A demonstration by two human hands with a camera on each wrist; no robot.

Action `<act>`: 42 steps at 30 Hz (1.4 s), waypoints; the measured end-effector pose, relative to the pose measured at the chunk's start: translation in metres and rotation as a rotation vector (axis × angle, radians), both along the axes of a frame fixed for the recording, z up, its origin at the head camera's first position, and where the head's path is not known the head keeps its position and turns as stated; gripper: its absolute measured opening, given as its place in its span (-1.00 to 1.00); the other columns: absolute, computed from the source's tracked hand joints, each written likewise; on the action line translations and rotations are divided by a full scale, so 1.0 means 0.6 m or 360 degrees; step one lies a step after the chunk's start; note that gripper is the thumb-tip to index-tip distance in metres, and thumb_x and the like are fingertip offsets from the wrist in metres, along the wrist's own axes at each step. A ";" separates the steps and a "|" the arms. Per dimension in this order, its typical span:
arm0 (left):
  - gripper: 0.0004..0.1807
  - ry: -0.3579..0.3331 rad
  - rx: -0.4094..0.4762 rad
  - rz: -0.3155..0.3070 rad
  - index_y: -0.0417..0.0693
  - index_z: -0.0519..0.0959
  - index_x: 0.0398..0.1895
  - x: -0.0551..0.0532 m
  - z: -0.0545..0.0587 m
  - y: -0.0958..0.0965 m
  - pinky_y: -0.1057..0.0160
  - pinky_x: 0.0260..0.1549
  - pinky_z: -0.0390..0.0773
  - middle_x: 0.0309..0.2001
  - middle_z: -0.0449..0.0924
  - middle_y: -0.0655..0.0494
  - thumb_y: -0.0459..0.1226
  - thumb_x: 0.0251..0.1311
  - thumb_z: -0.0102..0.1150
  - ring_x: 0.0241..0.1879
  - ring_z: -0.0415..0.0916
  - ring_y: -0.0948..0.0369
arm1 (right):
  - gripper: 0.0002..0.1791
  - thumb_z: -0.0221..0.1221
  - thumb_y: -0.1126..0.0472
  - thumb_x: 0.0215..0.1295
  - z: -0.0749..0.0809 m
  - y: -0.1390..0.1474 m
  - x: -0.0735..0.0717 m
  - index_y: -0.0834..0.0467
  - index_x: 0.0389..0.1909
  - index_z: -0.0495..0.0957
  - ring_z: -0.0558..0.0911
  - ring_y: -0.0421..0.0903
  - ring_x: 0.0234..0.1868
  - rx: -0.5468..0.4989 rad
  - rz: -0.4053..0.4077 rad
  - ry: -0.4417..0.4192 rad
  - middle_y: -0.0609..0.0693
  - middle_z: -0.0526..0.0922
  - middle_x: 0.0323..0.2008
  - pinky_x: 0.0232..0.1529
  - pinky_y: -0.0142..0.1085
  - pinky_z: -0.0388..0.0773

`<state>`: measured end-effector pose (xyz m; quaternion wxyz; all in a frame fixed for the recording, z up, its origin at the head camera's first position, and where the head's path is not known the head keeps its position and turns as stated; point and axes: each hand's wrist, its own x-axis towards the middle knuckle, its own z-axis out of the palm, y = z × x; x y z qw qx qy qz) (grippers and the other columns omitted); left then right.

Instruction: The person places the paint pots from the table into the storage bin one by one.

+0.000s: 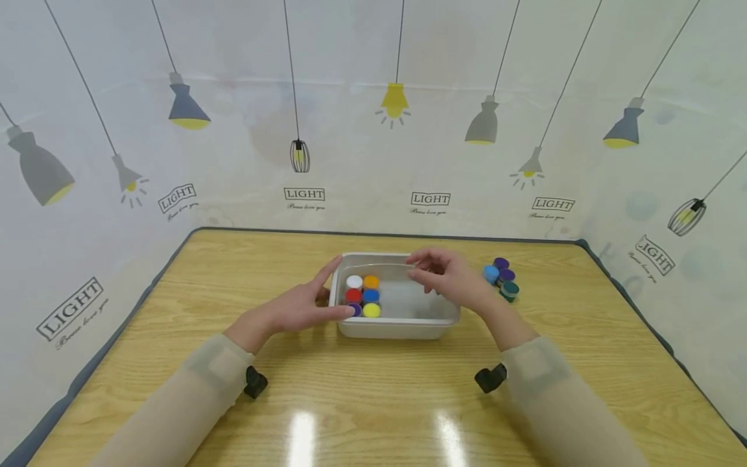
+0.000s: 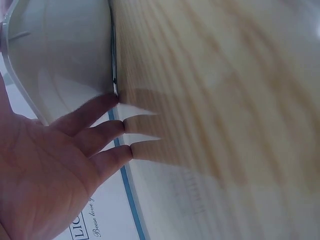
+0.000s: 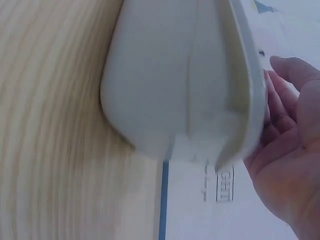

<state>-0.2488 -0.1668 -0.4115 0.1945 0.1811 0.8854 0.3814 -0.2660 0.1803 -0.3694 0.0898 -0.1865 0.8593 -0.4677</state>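
Observation:
A white plastic bin (image 1: 394,329) stands on the table, with small round paint pots inside at its left end. Their lids are white (image 1: 354,282), orange (image 1: 371,282), red (image 1: 353,296), blue (image 1: 370,296), yellow (image 1: 371,310) and purple (image 1: 354,309). My left hand (image 1: 300,307) spreads along the bin's left end, thumb beside the purple lid and forefinger at the far corner. Its other fingers (image 2: 100,137) reach down to the tabletop. Over the bin's right half hovers my right hand (image 1: 446,277), fingers loosely bent, thumb and forefinger apart, nothing visible between them.
Right of the bin, several more pots cluster on the table: light blue (image 1: 491,274), purple (image 1: 506,276) and green (image 1: 509,291). The wooden table (image 1: 373,402) runs back to a wall covering (image 1: 350,130) printed with lamps.

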 end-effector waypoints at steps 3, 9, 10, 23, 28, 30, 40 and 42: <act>0.26 0.0012 0.0004 -0.0013 0.63 -0.39 0.80 0.000 0.000 -0.001 -0.35 0.57 0.34 0.61 0.43 -0.15 0.44 0.31 0.29 0.56 0.44 -0.14 | -0.60 0.33 0.01 0.59 0.006 0.034 0.000 0.10 0.30 0.66 0.70 0.13 -0.24 -0.0002 -0.0087 0.0013 0.20 0.73 -0.08 -0.28 -0.22 0.67; 0.26 0.0000 -0.0014 -0.0012 0.62 -0.40 0.80 -0.001 -0.001 -0.001 -0.35 0.57 0.34 0.62 0.40 -0.19 0.44 0.32 0.27 0.58 0.42 -0.16 | -0.59 0.34 -0.02 0.58 0.001 0.115 -0.003 0.12 0.26 0.66 0.67 -0.05 -0.29 0.0001 -0.0225 0.0060 0.05 0.72 -0.19 -0.32 -0.32 0.60; 0.26 -0.0005 -0.0016 -0.0007 0.63 -0.40 0.79 -0.001 -0.001 -0.001 -0.35 0.57 0.34 0.63 0.40 -0.19 0.44 0.32 0.27 0.58 0.42 -0.16 | -0.58 0.33 -0.02 0.58 0.000 0.128 -0.003 0.12 0.27 0.65 0.66 -0.04 -0.28 -0.0001 -0.0241 0.0051 0.00 0.71 -0.21 -0.32 -0.32 0.61; 0.25 -0.0011 -0.0011 -0.0002 0.62 -0.41 0.80 -0.002 -0.001 -0.002 -0.36 0.56 0.35 0.61 0.41 -0.19 0.41 0.34 0.28 0.56 0.44 -0.16 | -0.46 0.27 -0.14 0.62 -0.022 0.257 0.009 0.16 0.36 0.60 0.68 0.07 -0.23 0.0210 -0.0371 0.0049 0.11 0.71 -0.14 -0.29 -0.20 0.64; 0.25 -0.0010 -0.0013 -0.0003 0.63 -0.40 0.80 -0.002 -0.001 -0.001 -0.36 0.56 0.35 0.62 0.40 -0.20 0.41 0.34 0.28 0.56 0.44 -0.16 | -0.49 0.25 -0.09 0.65 -0.037 0.285 0.011 0.19 0.35 0.60 0.66 0.09 -0.26 0.0254 -0.0375 0.0046 0.13 0.69 -0.15 -0.31 -0.19 0.65; 0.25 -0.0008 -0.0015 -0.0004 0.62 -0.40 0.80 -0.002 -0.002 -0.001 -0.36 0.56 0.35 0.62 0.40 -0.20 0.41 0.34 0.28 0.57 0.43 -0.17 | -0.49 0.26 -0.08 0.65 -0.043 0.294 0.009 0.20 0.36 0.60 0.64 0.09 -0.28 0.0256 -0.0371 0.0034 0.13 0.69 -0.14 -0.33 -0.19 0.65; 0.25 -0.0007 0.0005 -0.0003 0.66 -0.39 0.79 -0.001 -0.004 -0.001 -0.36 0.57 0.33 0.62 0.41 -0.18 0.42 0.32 0.30 0.57 0.43 -0.15 | -0.46 0.30 -0.03 0.62 -0.071 0.320 0.004 0.18 0.42 0.57 0.64 0.03 -0.29 0.0346 -0.0381 -0.0047 0.24 0.68 0.00 -0.29 -0.23 0.65; 0.25 -0.0009 0.0000 0.0005 0.68 -0.38 0.79 0.000 -0.003 -0.001 -0.35 0.57 0.34 0.62 0.41 -0.17 0.43 0.31 0.31 0.57 0.43 -0.14 | -0.45 0.30 -0.05 0.62 -0.075 0.322 0.004 0.18 0.43 0.56 0.65 0.01 -0.28 0.0356 -0.0387 -0.0076 0.23 0.68 0.01 -0.28 -0.23 0.66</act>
